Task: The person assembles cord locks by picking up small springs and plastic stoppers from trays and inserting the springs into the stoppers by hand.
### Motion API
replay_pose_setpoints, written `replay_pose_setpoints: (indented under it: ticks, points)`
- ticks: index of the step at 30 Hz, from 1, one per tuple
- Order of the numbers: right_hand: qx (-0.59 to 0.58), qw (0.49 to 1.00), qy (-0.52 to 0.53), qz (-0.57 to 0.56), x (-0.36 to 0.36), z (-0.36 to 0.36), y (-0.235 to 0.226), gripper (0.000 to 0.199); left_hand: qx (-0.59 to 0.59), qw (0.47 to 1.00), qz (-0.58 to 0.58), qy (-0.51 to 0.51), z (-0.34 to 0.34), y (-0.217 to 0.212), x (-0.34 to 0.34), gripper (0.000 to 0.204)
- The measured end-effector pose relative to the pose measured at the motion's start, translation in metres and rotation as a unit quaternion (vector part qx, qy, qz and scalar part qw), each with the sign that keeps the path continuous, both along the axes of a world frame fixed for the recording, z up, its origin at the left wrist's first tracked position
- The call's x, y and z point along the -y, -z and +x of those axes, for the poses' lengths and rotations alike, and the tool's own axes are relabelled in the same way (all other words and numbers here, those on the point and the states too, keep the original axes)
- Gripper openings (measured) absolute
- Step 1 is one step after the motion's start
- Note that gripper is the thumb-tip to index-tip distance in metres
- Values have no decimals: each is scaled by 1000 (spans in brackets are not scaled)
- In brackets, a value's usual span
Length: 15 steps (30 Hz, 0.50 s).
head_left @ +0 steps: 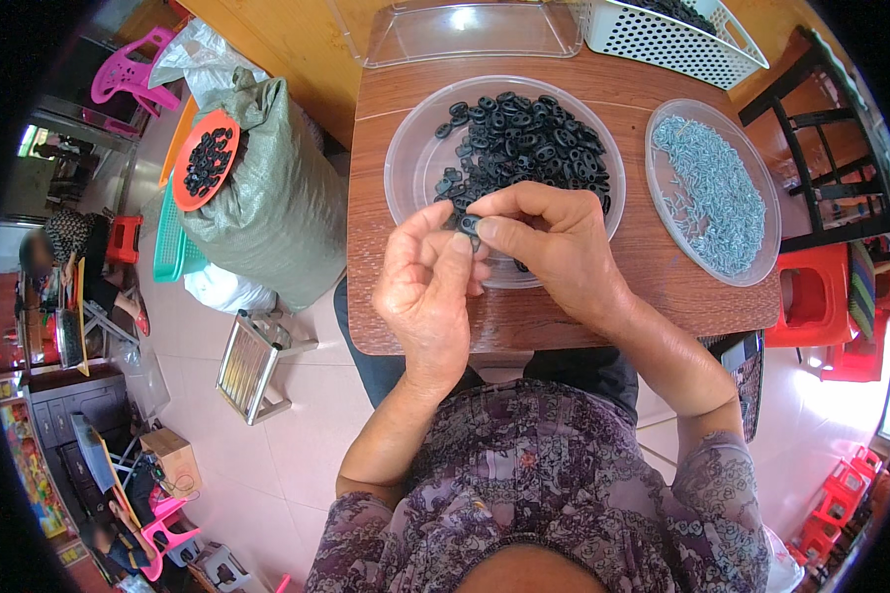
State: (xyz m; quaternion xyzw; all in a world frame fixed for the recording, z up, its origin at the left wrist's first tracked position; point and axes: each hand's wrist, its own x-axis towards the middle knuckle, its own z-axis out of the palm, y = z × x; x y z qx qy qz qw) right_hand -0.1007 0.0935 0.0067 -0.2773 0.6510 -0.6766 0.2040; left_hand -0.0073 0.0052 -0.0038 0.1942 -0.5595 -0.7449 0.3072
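Over the near rim of a clear round tub (405,168), my two hands meet at a small black oval plastic piece with holes (470,224). Thumb and index finger of my right hand (554,242) pinch it. My left hand (427,282) has its fingers curled in from the other side, and its thumb and fingertips close on the piece or on something just below it. Similar black pieces (534,133) lie heaped in the tub. To the right, a shallow clear round tray (657,183) holds many small silvery-blue pins or screws (717,198).
The brown wooden table (371,326) also carries a clear rectangular tray (470,35) and a white perforated basket (663,40) of dark pieces. Left stand a stuffed sack (277,198), an orange dish (229,138) of black pieces and a metal-framed stool (252,366). Red stools (806,296) stand right.
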Motion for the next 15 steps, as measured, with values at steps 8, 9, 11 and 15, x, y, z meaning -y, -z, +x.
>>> replay_pose_setpoints:
  ticks: [8, 9, 11, 15]
  points:
    - [-172, 984, 37, 15, -7, 7, 0, 14, -34, 999, 0, 0, -2, 2, -5, 29]
    - [-176, 983, 33, 34, -9, 9, 0, 18, -43, 999, 4, 0, -3, 1, -5, 29]
    - [-213, 976, 42, 28, -8, 10, 0, 20, -52, 999, 2, -3, -2, 0, -6, 28]
    - [-257, 965, 52, 15, -8, 12, 1, 24, -29, 999, 35, -17, -2, -2, -5, 25]
